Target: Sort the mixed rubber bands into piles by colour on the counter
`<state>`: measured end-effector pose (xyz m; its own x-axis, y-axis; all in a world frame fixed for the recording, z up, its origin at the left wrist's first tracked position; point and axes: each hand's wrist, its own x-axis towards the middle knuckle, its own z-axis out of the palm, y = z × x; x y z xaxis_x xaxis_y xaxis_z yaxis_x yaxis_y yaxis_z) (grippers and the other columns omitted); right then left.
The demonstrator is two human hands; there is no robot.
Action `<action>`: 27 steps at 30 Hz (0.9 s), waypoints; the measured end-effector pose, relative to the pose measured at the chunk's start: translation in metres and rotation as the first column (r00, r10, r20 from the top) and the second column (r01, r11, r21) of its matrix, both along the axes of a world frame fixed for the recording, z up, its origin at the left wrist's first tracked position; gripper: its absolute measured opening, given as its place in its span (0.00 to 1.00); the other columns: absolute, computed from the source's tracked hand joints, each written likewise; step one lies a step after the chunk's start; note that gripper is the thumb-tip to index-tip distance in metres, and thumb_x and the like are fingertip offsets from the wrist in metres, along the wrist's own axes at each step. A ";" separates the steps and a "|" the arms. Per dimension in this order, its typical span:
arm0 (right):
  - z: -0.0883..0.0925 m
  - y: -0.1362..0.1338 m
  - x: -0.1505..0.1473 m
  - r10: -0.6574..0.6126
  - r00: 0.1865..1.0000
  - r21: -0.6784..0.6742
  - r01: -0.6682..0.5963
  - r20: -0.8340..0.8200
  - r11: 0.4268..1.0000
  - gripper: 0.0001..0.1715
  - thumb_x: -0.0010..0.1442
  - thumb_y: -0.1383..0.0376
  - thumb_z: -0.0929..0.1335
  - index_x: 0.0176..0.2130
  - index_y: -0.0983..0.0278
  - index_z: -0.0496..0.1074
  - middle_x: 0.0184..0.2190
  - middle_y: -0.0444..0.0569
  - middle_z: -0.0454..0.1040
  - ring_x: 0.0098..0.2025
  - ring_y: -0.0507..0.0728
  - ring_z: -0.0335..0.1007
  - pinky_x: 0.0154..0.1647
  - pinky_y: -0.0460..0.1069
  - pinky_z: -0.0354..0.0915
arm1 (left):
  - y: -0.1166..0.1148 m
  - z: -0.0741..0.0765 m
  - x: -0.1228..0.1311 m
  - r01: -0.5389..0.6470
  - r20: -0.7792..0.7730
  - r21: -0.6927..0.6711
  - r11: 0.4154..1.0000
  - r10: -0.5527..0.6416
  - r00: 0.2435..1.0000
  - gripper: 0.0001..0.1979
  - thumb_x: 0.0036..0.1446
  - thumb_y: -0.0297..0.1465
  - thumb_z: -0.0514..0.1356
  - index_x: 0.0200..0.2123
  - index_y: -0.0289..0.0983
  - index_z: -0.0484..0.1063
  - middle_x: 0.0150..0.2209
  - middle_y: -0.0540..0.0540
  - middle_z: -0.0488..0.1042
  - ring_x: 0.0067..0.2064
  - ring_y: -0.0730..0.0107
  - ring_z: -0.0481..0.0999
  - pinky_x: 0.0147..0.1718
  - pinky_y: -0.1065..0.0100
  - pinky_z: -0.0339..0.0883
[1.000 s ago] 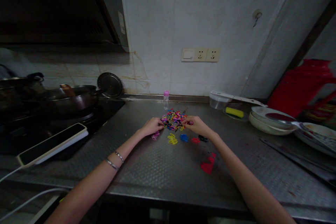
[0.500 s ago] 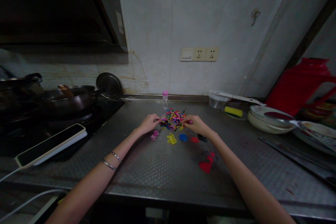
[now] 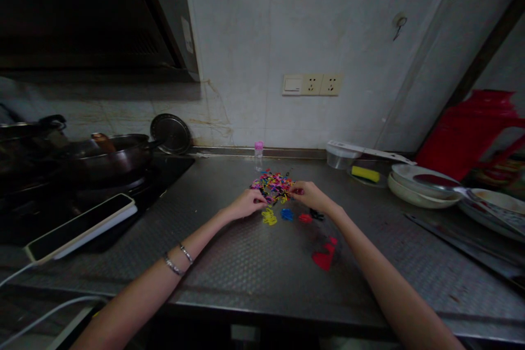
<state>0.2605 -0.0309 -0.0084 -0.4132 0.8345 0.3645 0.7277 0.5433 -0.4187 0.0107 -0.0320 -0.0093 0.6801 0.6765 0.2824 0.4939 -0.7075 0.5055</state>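
Flanking the mixed pile (image 3: 274, 185), the right hand (image 3: 311, 196) has its fingers pinching a pink piece (image 3: 298, 191), while I cannot tell whether the curled fingers of the left hand (image 3: 246, 205) grip anything; single-colour clusters (image 3: 269, 216) lie apart on the near side, keeping colours separate.

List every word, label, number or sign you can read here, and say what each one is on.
No text here can be read.
Markings on the wall socket plate: too small to read.
Label on the small bottle with a pink cap: none legible.
Screen of the phone: dark, nothing shown.
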 end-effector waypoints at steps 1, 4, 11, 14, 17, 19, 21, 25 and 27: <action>-0.002 0.001 0.001 -0.013 1.000 -0.007 0.013 0.012 1.000 0.13 0.51 0.67 0.63 0.33 0.65 0.76 0.31 0.48 0.76 0.31 0.53 0.69 0.34 0.45 0.62 | -0.002 -0.001 0.002 0.027 -0.033 -0.001 1.000 -0.027 0.999 0.09 0.52 0.29 0.57 0.33 0.33 0.77 0.31 0.44 0.74 0.33 0.73 0.70 0.35 0.73 0.60; -0.006 0.001 0.002 -0.027 0.998 -0.028 0.029 0.054 0.999 0.12 0.51 0.67 0.63 0.33 0.65 0.76 0.30 0.48 0.76 0.30 0.53 0.68 0.33 0.45 0.61 | -0.006 -0.002 0.003 0.082 -0.101 -0.021 0.996 -0.083 0.991 0.09 0.51 0.28 0.57 0.33 0.33 0.77 0.31 0.44 0.74 0.33 0.72 0.70 0.35 0.73 0.60; -0.010 -0.006 -0.010 -0.110 0.980 0.022 0.108 0.164 0.994 0.09 0.53 0.63 0.65 0.32 0.61 0.75 0.30 0.48 0.75 0.35 0.54 0.68 0.35 0.45 0.60 | -0.005 0.001 0.000 0.148 -0.112 -0.063 0.987 -0.154 0.982 0.10 0.51 0.28 0.57 0.34 0.33 0.77 0.32 0.44 0.75 0.34 0.72 0.70 0.35 0.74 0.60; -0.010 -0.009 -0.014 -0.157 0.965 0.043 0.151 0.209 0.988 0.09 0.54 0.62 0.64 0.32 0.61 0.74 0.33 0.49 0.75 0.38 0.55 0.67 0.35 0.45 0.60 | -0.006 0.005 -0.001 0.150 -0.113 -0.075 0.986 -0.158 0.981 0.10 0.51 0.28 0.56 0.34 0.33 0.77 0.33 0.44 0.75 0.35 0.72 0.70 0.36 0.74 0.60; -0.010 -0.010 -0.015 -0.193 0.950 0.039 0.190 0.246 0.981 0.10 0.55 0.62 0.63 0.32 0.61 0.74 0.34 0.48 0.74 0.40 0.54 0.67 0.37 0.45 0.59 | -0.007 0.010 -0.001 0.116 -0.109 -0.061 0.991 -0.122 0.987 0.11 0.51 0.29 0.56 0.33 0.33 0.77 0.32 0.45 0.75 0.34 0.72 0.70 0.35 0.74 0.60; -0.009 -0.011 -0.016 -0.217 0.939 0.041 0.214 0.268 0.976 0.10 0.55 0.63 0.63 0.32 0.61 0.74 0.35 0.48 0.73 0.41 0.54 0.66 0.37 0.45 0.59 | -0.007 0.013 -0.002 0.080 -0.100 -0.058 0.995 -0.085 0.991 0.11 0.52 0.30 0.55 0.33 0.32 0.76 0.32 0.45 0.75 0.33 0.72 0.70 0.34 0.74 0.60; -0.007 -0.011 -0.016 -0.236 0.929 0.037 0.235 0.287 0.971 0.10 0.56 0.63 0.62 0.32 0.61 0.73 0.36 0.48 0.73 0.41 0.54 0.66 0.37 0.44 0.59 | -0.005 0.015 -0.004 0.044 -0.084 -0.070 0.997 -0.050 0.995 0.12 0.53 0.31 0.55 0.33 0.31 0.76 0.31 0.45 0.75 0.32 0.73 0.70 0.33 0.74 0.60; -0.006 -0.013 -0.017 -0.246 0.926 0.017 0.252 0.288 0.968 0.10 0.55 0.63 0.63 0.34 0.61 0.73 0.37 0.48 0.73 0.43 0.54 0.65 0.39 0.45 0.59 | -0.001 0.016 -0.007 0.006 -0.036 -0.074 0.997 -0.009 0.999 0.12 0.53 0.31 0.54 0.32 0.32 0.76 0.31 0.45 0.75 0.32 0.73 0.70 0.33 0.74 0.60; -0.006 -0.013 -0.017 -0.223 0.937 0.020 0.226 0.270 0.974 0.11 0.54 0.63 0.63 0.36 0.60 0.73 0.39 0.48 0.73 0.44 0.54 0.65 0.41 0.45 0.60 | 0.001 0.017 -0.009 -0.002 -0.013 -0.064 0.998 0.001 1.000 0.12 0.53 0.32 0.54 0.32 0.32 0.76 0.32 0.45 0.75 0.32 0.73 0.70 0.33 0.74 0.60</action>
<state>0.2430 -0.0436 -0.0148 -0.2956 0.9204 0.2557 0.9166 0.3487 -0.1955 0.0020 -0.0309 0.0078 0.6822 0.6943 0.2293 0.5020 -0.6728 0.5434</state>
